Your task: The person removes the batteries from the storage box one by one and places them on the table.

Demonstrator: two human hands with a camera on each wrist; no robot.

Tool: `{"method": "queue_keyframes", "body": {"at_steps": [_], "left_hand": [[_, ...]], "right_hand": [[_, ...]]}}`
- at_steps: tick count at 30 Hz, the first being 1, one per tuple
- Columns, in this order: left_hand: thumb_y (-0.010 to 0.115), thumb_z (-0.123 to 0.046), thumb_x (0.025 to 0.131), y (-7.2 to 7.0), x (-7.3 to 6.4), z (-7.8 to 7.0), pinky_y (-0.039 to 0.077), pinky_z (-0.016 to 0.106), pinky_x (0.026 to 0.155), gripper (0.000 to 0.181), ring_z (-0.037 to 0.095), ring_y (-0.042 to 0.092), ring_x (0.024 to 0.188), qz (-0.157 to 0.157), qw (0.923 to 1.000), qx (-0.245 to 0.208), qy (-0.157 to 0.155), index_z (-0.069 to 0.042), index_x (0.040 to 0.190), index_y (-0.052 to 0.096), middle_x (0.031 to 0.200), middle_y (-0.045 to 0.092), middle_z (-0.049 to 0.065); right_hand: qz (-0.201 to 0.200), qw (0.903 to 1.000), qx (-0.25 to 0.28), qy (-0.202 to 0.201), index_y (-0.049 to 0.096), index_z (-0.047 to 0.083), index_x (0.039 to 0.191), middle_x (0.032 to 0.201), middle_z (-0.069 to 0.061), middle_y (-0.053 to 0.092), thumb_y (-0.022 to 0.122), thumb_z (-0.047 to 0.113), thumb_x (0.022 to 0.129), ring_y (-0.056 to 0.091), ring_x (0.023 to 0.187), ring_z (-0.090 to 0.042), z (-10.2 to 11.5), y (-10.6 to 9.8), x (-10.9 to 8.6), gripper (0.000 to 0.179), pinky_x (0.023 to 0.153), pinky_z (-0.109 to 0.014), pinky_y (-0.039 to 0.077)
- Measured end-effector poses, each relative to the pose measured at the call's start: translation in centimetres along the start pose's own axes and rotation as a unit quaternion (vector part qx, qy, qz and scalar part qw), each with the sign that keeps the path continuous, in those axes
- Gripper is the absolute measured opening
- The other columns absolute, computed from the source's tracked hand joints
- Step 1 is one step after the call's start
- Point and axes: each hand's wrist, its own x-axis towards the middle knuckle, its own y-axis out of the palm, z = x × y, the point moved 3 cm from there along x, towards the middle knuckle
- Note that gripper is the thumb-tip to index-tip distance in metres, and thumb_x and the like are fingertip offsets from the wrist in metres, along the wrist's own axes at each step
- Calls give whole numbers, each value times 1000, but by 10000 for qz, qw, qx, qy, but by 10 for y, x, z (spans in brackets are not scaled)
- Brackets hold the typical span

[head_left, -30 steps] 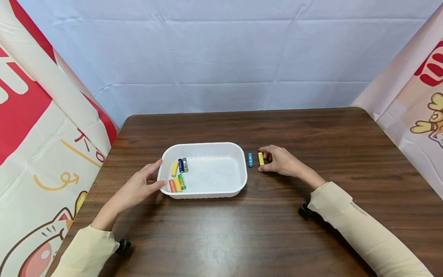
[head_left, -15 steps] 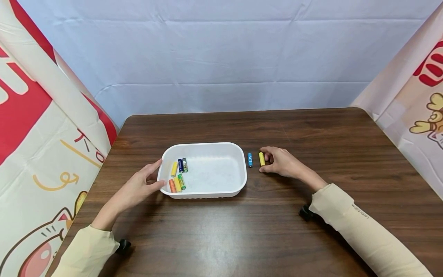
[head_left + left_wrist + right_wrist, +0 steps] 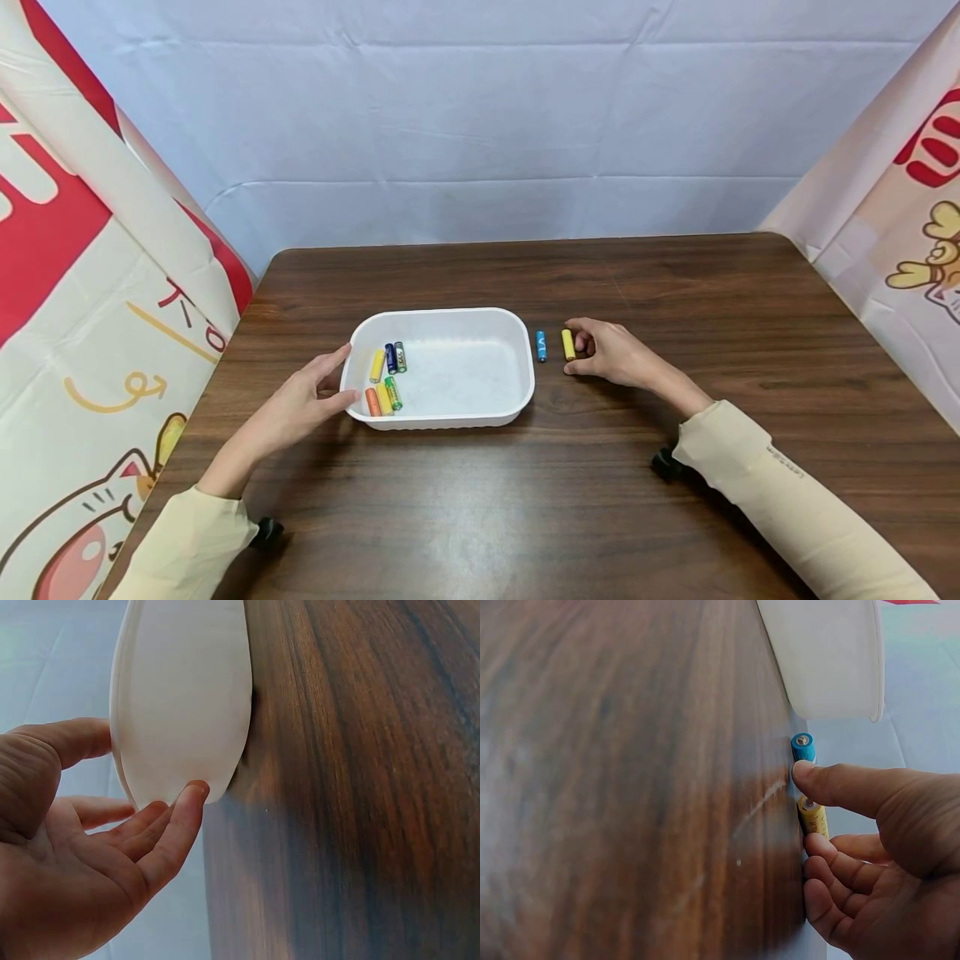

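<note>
A white plastic tray [image 3: 442, 422] sits on the table's left half. My left hand [image 3: 303, 400] holds its left end, thumb and fingers spread along the rim; the left wrist view shows the fingertips against the outer wall. Inside lie several small batteries in two clusters: an orange battery [image 3: 372, 402] with yellow and green ones, and a yellow one with a dark blue battery [image 3: 391, 358] and a grey-green one. Right of the tray lies a light-blue battery [image 3: 542, 347]. Beside it my right hand [image 3: 611, 353] pinches a yellow battery [image 3: 568, 345] between thumb and fingers, at table level.
The dark wooden table [image 3: 450, 508] carries the tray and batteries. Behind it hangs a pale cloth [image 3: 480, 125], with printed cartoon sheets on both sides. A black strap end [image 3: 267, 533] hangs below the left cuff, and another below the right cuff.
My right hand and the yellow battery have shifted slightly right, widening the gap to the light-blue battery. My left hand and the tray stay about the same.
</note>
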Motion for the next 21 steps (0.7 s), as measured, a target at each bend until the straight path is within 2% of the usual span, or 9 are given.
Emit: {"method": "queue_keyframes", "body": {"at_steps": [8, 12, 16, 21], "left_hand": [[70, -16, 100, 1, 2, 2, 54, 47, 94, 76, 37, 60, 118, 26, 10000, -84, -4, 2, 161, 29, 146, 47, 28], [70, -15, 100, 1, 2, 3, 55, 46, 93, 75, 37, 60, 117, 36, 9999, -124, 15, 2, 161, 29, 145, 48, 27], [70, -15, 100, 1, 3, 4, 54, 45, 92, 75, 37, 60, 117, 26, 9999, -135, 37, 2, 160, 29, 145, 48, 27], [70, -16, 100, 1, 3, 4, 55, 45, 92, 76, 37, 60, 117, 29, 9999, -148, 41, 2, 161, 29, 146, 47, 27]], "right_hand": [[2, 10000, 29, 26, 50, -10, 143, 95, -6, 62, 84, 16, 88, 57, 88, -23, 0, -1, -4, 70, 79, -41, 46], [-158, 9999, 22, -45, 51, -9, 142, 93, -5, 63, 83, 16, 90, 57, 81, -19, 7, -7, -6, 66, 75, -38, 47], [-422, 9987, 55, -290, 56, -7, 139, 90, -2, 63, 82, 15, 91, 55, 75, -17, 27, -16, -4, 59, 70, -34, 46], [-552, 9954, 305, -725, 59, -4, 137, 90, -1, 63, 80, 13, 91, 58, 76, -17, 68, -24, 4, 53, 68, -30, 47]]}}
